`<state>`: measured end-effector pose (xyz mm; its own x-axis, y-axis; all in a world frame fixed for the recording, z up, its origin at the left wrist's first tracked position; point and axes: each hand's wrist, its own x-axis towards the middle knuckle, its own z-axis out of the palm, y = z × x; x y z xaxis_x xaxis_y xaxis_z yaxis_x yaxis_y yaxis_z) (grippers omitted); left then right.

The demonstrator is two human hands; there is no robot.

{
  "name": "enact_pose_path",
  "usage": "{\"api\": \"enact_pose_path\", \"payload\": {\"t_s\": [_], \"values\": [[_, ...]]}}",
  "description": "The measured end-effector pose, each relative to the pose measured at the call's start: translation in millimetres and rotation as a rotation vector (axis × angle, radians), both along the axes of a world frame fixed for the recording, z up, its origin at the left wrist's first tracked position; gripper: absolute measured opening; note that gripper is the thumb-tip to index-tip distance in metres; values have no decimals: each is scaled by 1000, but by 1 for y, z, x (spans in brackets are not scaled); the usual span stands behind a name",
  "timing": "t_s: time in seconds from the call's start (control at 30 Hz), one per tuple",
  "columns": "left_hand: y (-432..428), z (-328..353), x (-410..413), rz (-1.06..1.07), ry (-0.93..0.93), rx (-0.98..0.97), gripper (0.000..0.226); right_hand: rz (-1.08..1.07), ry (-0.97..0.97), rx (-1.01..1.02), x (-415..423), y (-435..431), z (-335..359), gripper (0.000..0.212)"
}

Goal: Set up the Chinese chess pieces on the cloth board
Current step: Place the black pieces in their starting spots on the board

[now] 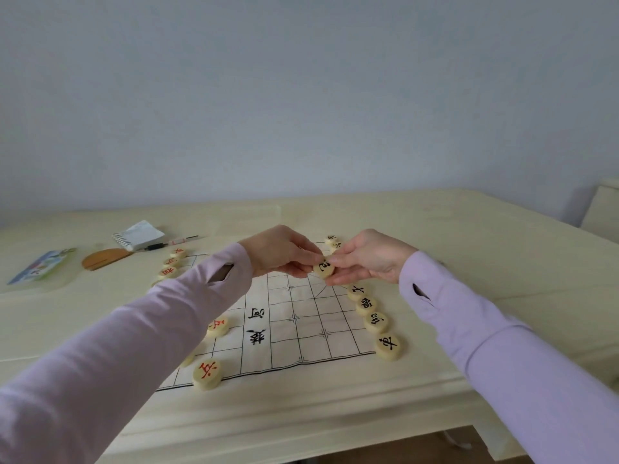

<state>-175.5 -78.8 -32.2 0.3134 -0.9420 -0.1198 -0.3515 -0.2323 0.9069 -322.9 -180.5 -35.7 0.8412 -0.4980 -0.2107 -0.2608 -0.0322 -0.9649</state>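
A white cloth board (301, 329) with a black grid lies on the cream table. Round wooden pieces with black characters (375, 322) line its right edge, and red-character pieces (207, 373) stand along its left side. Above the board's far middle, my left hand (281, 251) and my right hand (368, 257) meet, and both pinch one black-character piece (323, 268) between their fingertips. Part of the left row is hidden under my left sleeve.
At the far left of the table (469, 229) lie a spiral notepad (137, 234), a pen (174, 243), a brown wooden item (104, 258) and a colourful card pack (43, 266). A cream chair back (603, 209) stands at the right edge.
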Motion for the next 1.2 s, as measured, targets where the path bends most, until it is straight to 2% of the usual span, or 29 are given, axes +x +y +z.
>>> {"api": "enact_pose_path", "payload": {"t_s": [0.1, 0.27, 0.37, 0.57, 0.83, 1.07, 1.2], "values": [[8, -4, 1, 9, -33, 60, 17, -7, 36, -37, -3, 7, -2, 26], [15, -6, 15, 190, -135, 81, 23, -149, 6, -110, -7, 3, 1, 27], [20, -5, 20, 225, -135, 100, 22, -176, 5, -126, -8, 5, 2, 29], [29, -7, 4, 68, -12, 169, 19, -169, 89, -158, -5, 13, 1, 26], [26, -12, -22, -164, -44, 302, 7, -148, 68, -221, -11, 17, 3, 21], [22, -19, -31, -177, -85, 342, 4, -126, 69, -221, -17, 16, 0, 21], [20, -18, -34, -179, -197, 340, 2, -127, 69, -228, -19, 15, -1, 17]]}}
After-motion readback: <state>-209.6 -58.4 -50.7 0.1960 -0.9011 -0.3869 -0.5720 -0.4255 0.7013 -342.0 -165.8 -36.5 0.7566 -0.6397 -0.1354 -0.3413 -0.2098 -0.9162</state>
